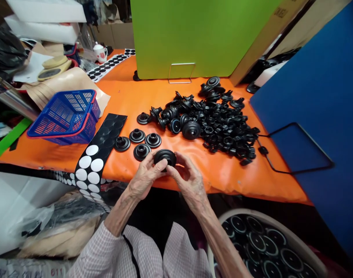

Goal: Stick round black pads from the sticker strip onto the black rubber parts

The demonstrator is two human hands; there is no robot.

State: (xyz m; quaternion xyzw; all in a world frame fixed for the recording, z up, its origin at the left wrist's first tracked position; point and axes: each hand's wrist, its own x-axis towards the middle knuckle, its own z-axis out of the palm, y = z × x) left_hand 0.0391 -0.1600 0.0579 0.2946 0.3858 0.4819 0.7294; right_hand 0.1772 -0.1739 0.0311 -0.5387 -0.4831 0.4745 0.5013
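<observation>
Between my two hands, just above the front edge of the orange table, is a round black plastic disc [161,156] with ridged rings. My left hand [147,173] grips its left side with thumb and fingers. On the right side, my right hand [189,175] holds the same disc, thumb at its near edge. Several similar black discs with raised hubs [141,151] lie flat just beyond my left hand. Beside them runs a black strip of round stickers [97,164], its near part showing white circles and hanging over the table edge.
A pile of black discs and small hexagonal parts [219,123] covers the right middle of the orange table [121,90]. A blue basket [63,133] stands left. Green [190,34] and blue [318,96] panels rise behind and right. A tub [245,211] of discs sits below right.
</observation>
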